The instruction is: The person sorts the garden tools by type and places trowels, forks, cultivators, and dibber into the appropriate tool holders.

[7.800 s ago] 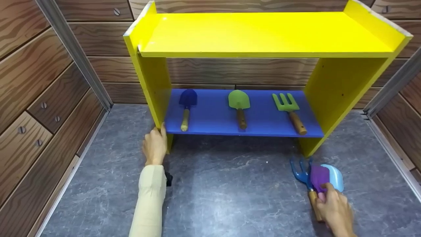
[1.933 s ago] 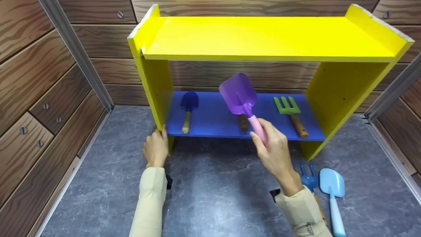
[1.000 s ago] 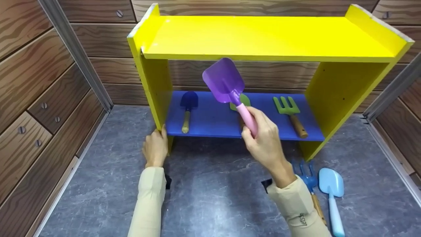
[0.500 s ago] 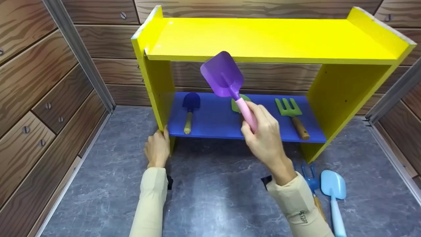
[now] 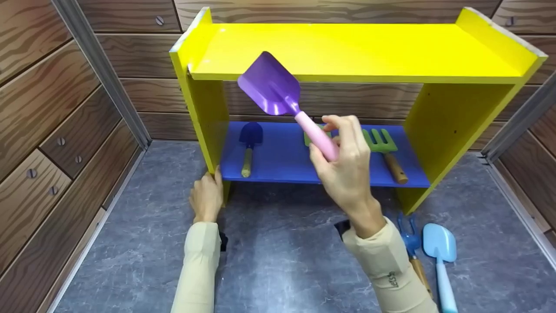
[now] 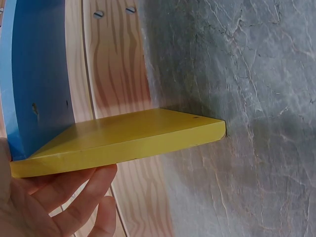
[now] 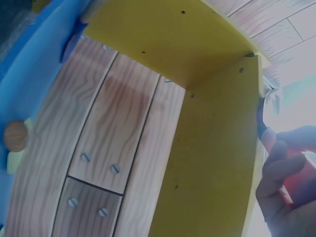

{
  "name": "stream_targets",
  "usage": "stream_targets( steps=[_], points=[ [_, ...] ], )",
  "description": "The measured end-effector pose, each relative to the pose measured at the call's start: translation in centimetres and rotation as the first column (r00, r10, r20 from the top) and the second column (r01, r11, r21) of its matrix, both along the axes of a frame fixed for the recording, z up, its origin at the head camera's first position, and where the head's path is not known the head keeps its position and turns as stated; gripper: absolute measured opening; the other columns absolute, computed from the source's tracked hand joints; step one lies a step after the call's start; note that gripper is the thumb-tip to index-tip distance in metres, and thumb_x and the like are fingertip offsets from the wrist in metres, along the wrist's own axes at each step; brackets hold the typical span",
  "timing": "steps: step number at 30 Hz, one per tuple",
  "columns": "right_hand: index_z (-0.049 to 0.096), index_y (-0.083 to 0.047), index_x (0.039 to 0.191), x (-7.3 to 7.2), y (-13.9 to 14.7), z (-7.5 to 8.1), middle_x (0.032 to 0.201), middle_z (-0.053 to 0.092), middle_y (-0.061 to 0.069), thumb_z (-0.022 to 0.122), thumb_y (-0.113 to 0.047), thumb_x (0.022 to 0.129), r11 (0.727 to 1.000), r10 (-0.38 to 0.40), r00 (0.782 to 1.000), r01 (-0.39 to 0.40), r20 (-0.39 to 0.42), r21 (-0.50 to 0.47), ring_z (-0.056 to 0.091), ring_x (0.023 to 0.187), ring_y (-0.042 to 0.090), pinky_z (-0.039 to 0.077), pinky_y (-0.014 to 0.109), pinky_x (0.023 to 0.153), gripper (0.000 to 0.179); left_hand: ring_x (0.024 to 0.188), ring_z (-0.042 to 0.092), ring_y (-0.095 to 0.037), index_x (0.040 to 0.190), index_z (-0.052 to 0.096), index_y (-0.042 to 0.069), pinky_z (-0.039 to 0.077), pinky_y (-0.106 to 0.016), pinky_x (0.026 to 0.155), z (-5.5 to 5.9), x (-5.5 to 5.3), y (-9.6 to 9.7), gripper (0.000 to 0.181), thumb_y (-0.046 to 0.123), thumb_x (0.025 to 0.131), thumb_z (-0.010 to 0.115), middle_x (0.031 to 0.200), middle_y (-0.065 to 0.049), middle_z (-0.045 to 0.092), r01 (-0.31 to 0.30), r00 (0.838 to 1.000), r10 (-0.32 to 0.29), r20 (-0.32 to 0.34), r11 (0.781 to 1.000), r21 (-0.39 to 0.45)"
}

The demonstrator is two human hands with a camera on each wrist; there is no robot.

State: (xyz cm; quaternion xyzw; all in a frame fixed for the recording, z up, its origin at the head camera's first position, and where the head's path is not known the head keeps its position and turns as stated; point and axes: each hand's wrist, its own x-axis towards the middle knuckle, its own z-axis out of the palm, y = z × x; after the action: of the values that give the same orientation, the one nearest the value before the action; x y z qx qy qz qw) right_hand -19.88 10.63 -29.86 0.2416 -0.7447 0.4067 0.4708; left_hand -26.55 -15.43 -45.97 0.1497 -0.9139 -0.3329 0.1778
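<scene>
My right hand [image 5: 347, 174] holds up a purple trowel [image 5: 271, 87] by its pink handle, thumb below and index finger raised off it. The blade tilts up and left in front of the yellow shelf's [image 5: 356, 52] top board. In the right wrist view, that hand [image 7: 286, 182] is by the board's edge. My left hand [image 5: 206, 196] grips the shelf's left side panel low down; the left wrist view shows fingers [image 6: 94, 197] under the yellow panel [image 6: 123, 143]. On the blue board [image 5: 282, 161] lie a dark blue trowel [image 5: 251, 134], a mostly hidden green trowel [image 5: 307, 140] and a green hand fork [image 5: 396, 168].
On the grey floor [image 5: 269, 243], right of the shelf, lie a light blue trowel [image 5: 439, 241] and a blue hand fork [image 5: 411, 242], the fork partly covered by my right sleeve [image 5: 386, 265]. Wood-patterned walls [image 5: 78, 113] enclose the left, back and right.
The purple trowel, among the floor tools in the oldest frame, was lifted to the shelf. Lately it moved up and left, and my right fingers loosened on its handle. My left hand stayed put.
</scene>
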Motion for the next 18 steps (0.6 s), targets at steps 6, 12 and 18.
stream_targets(
  steps=[6,12,18],
  points=[
    [0.065,0.007,0.098,-0.4,-1.1,1.8,0.091,0.062,0.017,0.077,0.011,0.076,0.993,0.004,0.987,-0.023,-0.161,-0.119,0.060,0.081,0.028,0.047,0.027,0.073,0.025,0.080,0.067,-0.051,0.085,0.065,-0.002,0.049,-0.062,0.069,0.0,0.0,0.0,0.053,0.041,0.108,0.044,0.087,-0.029,0.069,0.000,1.000,0.000,-0.001,1.000,-0.002],
    [0.065,0.006,0.089,-1.2,-2.6,3.1,0.090,0.067,0.016,0.081,0.013,0.074,0.967,0.033,0.956,-0.104,-0.292,-0.232,0.065,0.086,0.029,0.052,0.031,0.082,0.023,0.078,0.067,-0.052,0.085,0.065,-0.002,0.048,-0.062,0.067,0.0,0.0,-0.1,0.054,0.042,0.108,0.044,0.086,-0.029,0.069,-0.002,1.000,0.002,-0.002,1.000,-0.004],
    [0.066,0.008,0.088,-2.2,-4.5,3.9,0.093,0.073,0.015,0.081,0.013,0.076,0.917,0.109,0.935,-0.226,-0.339,-0.328,0.070,0.079,0.028,0.056,0.033,0.072,0.020,0.078,0.066,-0.052,0.085,0.065,-0.002,0.048,-0.061,0.067,-0.2,-0.1,-0.2,0.053,0.042,0.108,0.044,0.087,-0.029,0.069,-0.001,1.000,0.001,0.002,1.000,-0.003]
  ],
)
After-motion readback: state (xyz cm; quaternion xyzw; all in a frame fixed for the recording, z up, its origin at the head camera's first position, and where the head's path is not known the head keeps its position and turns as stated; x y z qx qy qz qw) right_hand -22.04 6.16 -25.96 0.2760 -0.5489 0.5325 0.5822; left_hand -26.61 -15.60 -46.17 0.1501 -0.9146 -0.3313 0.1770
